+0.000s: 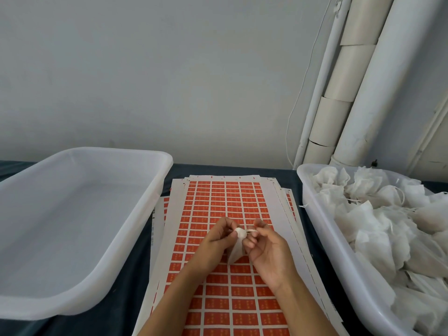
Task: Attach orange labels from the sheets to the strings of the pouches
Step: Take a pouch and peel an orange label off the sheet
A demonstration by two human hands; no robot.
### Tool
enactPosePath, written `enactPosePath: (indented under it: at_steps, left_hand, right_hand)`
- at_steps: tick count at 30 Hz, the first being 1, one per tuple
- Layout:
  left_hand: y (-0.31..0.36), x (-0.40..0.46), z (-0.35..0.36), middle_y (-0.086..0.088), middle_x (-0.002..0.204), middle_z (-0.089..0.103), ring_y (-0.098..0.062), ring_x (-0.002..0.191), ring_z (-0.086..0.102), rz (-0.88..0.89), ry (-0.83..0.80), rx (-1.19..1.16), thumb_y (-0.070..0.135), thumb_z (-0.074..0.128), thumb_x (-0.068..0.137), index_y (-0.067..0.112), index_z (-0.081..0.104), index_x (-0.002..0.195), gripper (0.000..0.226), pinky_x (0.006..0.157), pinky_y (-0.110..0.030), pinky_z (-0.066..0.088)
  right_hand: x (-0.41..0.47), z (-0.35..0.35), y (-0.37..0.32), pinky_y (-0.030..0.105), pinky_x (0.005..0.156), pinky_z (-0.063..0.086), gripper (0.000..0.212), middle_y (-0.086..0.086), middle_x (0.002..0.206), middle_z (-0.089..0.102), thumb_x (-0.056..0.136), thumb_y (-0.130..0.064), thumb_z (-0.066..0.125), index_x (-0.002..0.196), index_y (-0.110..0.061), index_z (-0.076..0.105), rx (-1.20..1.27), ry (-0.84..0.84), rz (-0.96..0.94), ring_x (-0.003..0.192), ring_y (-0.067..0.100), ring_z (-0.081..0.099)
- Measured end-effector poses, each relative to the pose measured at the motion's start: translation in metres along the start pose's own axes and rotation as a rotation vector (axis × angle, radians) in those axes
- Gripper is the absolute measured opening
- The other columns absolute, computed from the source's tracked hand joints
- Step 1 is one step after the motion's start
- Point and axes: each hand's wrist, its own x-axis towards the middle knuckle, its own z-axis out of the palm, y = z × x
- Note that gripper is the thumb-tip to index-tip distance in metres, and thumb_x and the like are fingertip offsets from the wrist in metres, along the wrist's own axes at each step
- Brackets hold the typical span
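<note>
In the head view the left hand (219,235) pinches the top of a white pouch (238,241) over the label sheets (230,204), while the right hand (265,243) pinches its string (251,230), hands close together. The pouch looks light, soft and crushable (the string thin and limp), so hold the gathered neck and keep the string taut for a label.

Both forearms reach forward, hands meeting close together. The left hand (218,236) pinches with curled fingers; the right hand (265,246) pinches likewise, palm up.
</note>
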Motion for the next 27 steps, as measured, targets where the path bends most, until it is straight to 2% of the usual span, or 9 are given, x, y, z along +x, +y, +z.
enactPosePath:
  at_steps: [3,6,7,10,12,17,21,24,27]
  left_hand:
    - [-0.002,0.0,-0.001,-0.008,0.084,0.054,-0.021,0.076,0.049,-0.011,0.015,-0.004,0.011,0.039,0.1,0.011,0.05,0.099,0.01,0.064,-0.022,0.046]
    - [-0.005,-0.001,-0.003,-0.009,0.088,0.052,-0.021,0.078,0.051,-0.008,-0.033,0.036,0.013,0.043,0.096,0.012,0.046,0.101,0.006,0.069,-0.02,0.047]
    - [-0.005,-0.002,-0.003,-0.008,0.091,0.051,-0.019,0.08,0.052,-0.002,-0.071,0.071,0.018,0.046,0.09,0.015,0.044,0.103,0.013,0.071,-0.02,0.049]
    - [-0.007,-0.003,0.0,0.003,0.096,0.056,-0.005,0.078,0.058,0.034,-0.124,0.18,0.026,0.059,0.085,0.025,0.042,0.107,0.028,0.07,-0.018,0.05]
    - [-0.01,-0.003,0.002,0.007,0.095,0.059,-0.003,0.077,0.06,0.087,-0.096,0.22,0.022,0.062,0.089,0.025,0.045,0.107,0.025,0.068,-0.018,0.051]
    - [-0.01,0.0,0.002,0.005,0.085,0.061,-0.011,0.071,0.058,0.131,0.023,0.24,0.028,0.056,0.093,0.022,0.054,0.102,0.011,0.066,-0.02,0.053]
    - [-0.012,0.003,0.002,0.0,0.079,0.062,-0.015,0.07,0.058,0.181,0.111,0.311,0.028,0.058,0.092,0.018,0.058,0.093,0.01,0.063,-0.024,0.052]
    - [-0.013,0.004,0.005,0.006,0.071,0.06,-0.007,0.061,0.056,0.217,0.164,0.338,0.023,0.057,0.093,0.02,0.056,0.084,0.009,0.057,-0.015,0.048]
    - [-0.012,0.005,0.008,0.012,0.063,0.056,-0.002,0.057,0.054,0.227,0.206,0.396,0.02,0.056,0.093,0.024,0.052,0.076,0.018,0.052,-0.011,0.044]
  right_hand:
    - [0.0,-0.003,-0.003,0.024,0.053,0.048,0.009,0.008,0.066,0.05,0.081,-0.009,0.056,0.089,-0.006,0.057,-0.085,-0.03,-0.045,0.056,0.016,0.048]
    - [-0.001,-0.005,-0.005,0.022,0.064,0.053,0.012,0.005,0.078,0.063,0.089,-0.004,0.054,0.095,-0.012,0.061,-0.655,0.016,-0.23,0.068,0.016,0.061]
    - [-0.001,-0.006,-0.005,0.02,0.067,0.053,0.016,0.0,0.084,0.066,0.09,-0.004,0.055,0.097,-0.017,0.062,-0.855,0.039,-0.31,0.076,0.013,0.064]
    - [-0.002,-0.007,-0.002,0.008,0.075,0.048,0.028,-0.02,0.1,0.062,0.087,-0.009,0.062,0.1,-0.034,0.059,-1.279,0.02,-0.467,0.094,-0.002,0.06]
    - [0.0,-0.009,0.0,0.002,0.08,0.043,0.029,-0.021,0.106,0.056,0.086,-0.014,0.065,0.105,-0.035,0.058,-1.487,-0.025,-0.552,0.097,-0.004,0.056]
    - [0.003,-0.012,-0.004,0.0,0.076,0.042,0.015,-0.012,0.094,0.058,0.085,-0.017,0.066,0.099,-0.015,0.069,-1.621,0.031,-0.695,0.083,-0.004,0.055]
    - [-0.001,-0.011,-0.005,0.003,0.078,0.043,0.01,-0.011,0.098,0.058,0.087,-0.022,0.063,0.096,-0.018,0.068,-1.711,-0.014,-0.715,0.085,0.0,0.056]
    - [-0.003,-0.008,-0.004,0.005,0.078,0.043,0.009,-0.014,0.1,0.056,0.086,-0.026,0.064,0.093,-0.021,0.066,-1.753,-0.016,-0.769,0.087,0.003,0.058]
    - [-0.003,-0.005,-0.002,0.007,0.074,0.046,0.004,-0.013,0.093,0.061,0.085,-0.025,0.064,0.087,-0.022,0.063,-1.754,0.0,-0.782,0.077,0.004,0.059]
